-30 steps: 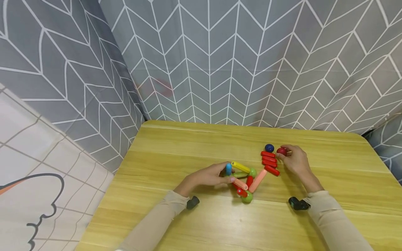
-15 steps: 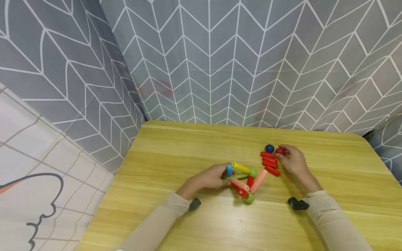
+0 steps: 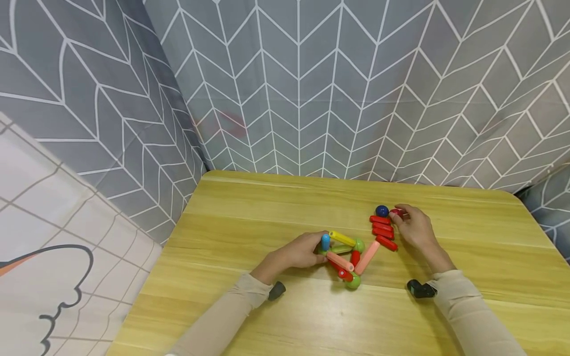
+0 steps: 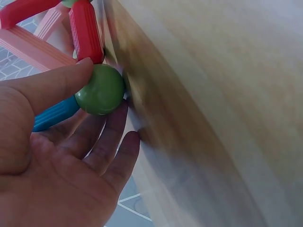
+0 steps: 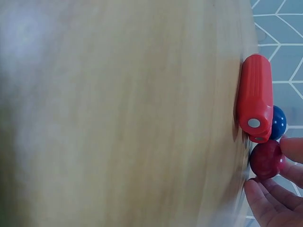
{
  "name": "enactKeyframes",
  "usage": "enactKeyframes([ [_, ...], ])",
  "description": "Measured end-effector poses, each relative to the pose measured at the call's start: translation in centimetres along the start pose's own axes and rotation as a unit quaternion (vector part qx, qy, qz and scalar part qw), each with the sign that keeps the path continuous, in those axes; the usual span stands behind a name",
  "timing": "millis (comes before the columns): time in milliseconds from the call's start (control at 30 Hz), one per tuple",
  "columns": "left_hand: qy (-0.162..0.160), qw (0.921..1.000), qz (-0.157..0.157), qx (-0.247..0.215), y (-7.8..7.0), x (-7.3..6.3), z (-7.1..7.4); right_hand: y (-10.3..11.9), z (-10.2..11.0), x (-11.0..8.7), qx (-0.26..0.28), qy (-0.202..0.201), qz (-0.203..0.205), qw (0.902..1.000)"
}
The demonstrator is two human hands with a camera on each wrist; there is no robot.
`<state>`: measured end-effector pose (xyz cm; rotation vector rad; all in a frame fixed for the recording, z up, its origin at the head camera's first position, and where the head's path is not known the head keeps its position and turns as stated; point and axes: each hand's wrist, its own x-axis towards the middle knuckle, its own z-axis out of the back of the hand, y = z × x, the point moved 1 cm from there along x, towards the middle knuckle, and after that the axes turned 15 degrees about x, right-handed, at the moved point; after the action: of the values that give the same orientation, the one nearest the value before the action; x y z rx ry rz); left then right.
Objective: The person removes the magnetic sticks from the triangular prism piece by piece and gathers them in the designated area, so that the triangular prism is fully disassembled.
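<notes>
My left hand (image 3: pixel 296 251) grips a glossy green ball (image 4: pixel 100 90), thumb on top and fingers beneath, in the left wrist view. This ball is a corner of a built frame of magnetic rods and balls: a blue rod (image 3: pixel 325 242), a yellow rod (image 3: pixel 342 239), pink rods (image 3: pixel 367 257), red rods and further green balls (image 3: pixel 353 282). To the right, my right hand (image 3: pixel 416 227) pinches a dark red ball (image 5: pixel 266 160) between thumb and fingers. That ball is right beside a blue ball (image 3: pixel 381 211) and loose red rods (image 3: pixel 381 228).
The wooden table (image 3: pixel 267 202) has its back edge against a grey patterned curtain (image 3: pixel 285 99). Several loose red rods lie in a short column between the frame and the blue ball. A black wrist device (image 3: pixel 420 289) sits below the right sleeve.
My right hand has shifted slightly left, bringing the red ball closer to the blue one. The left hand and the rod frame moved slightly right, then stayed still.
</notes>
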<state>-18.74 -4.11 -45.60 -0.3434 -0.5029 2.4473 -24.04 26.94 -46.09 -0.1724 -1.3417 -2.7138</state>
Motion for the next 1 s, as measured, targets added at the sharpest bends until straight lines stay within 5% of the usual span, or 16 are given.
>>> enactKeyframes([
  [667,-0.018,0.9993,0.029,0.013,0.3,-0.2,0.0,1.0,0.5,-0.5,0.001,-0.037,0.032,0.9988],
  [1000,-0.031,0.9991,0.027,0.014,0.4,-0.3,0.0,3.5,0.2,-0.8,0.015,-0.058,0.069,0.9959],
])
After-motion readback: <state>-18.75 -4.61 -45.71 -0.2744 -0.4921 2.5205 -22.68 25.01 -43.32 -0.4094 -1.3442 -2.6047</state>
